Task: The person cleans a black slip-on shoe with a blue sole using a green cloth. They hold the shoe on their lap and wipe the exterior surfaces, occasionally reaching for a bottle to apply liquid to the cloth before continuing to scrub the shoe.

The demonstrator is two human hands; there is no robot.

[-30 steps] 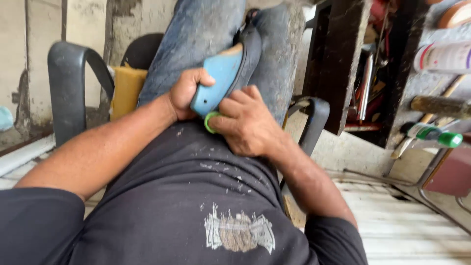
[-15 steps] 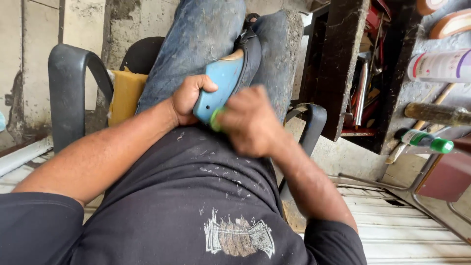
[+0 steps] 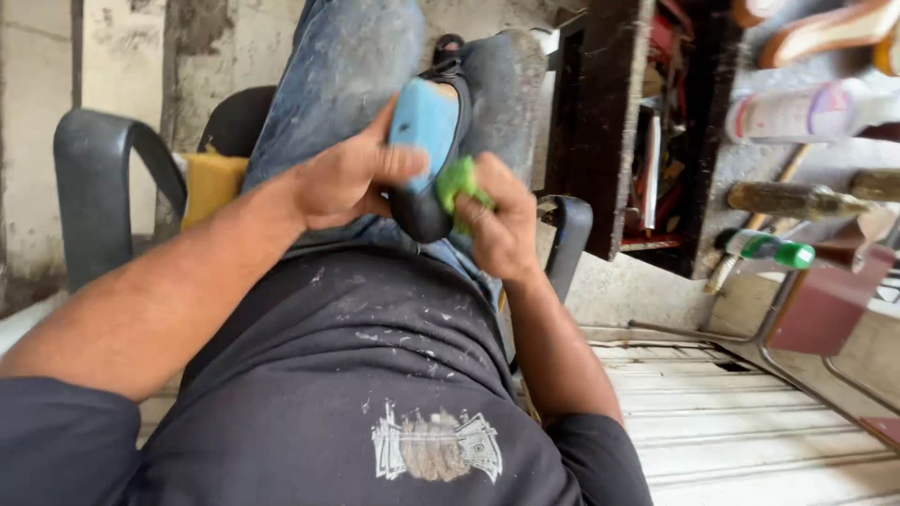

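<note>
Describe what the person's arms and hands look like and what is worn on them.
Both forearms are bare, with no gloves, watch or rings visible on the left hand or the right hand. Short dark grey T-shirt sleeves cover the upper arms; the shirt is flecked with pale specks and has a small printed graphic low on the front.

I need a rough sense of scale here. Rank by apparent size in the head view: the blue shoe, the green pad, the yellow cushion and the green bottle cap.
1. Blue shoe, in the left hand.
2. Yellow cushion: partly hidden, so its place against the shoe is unsure.
3. Green pad, in the right hand.
4. Green bottle cap.
</note>
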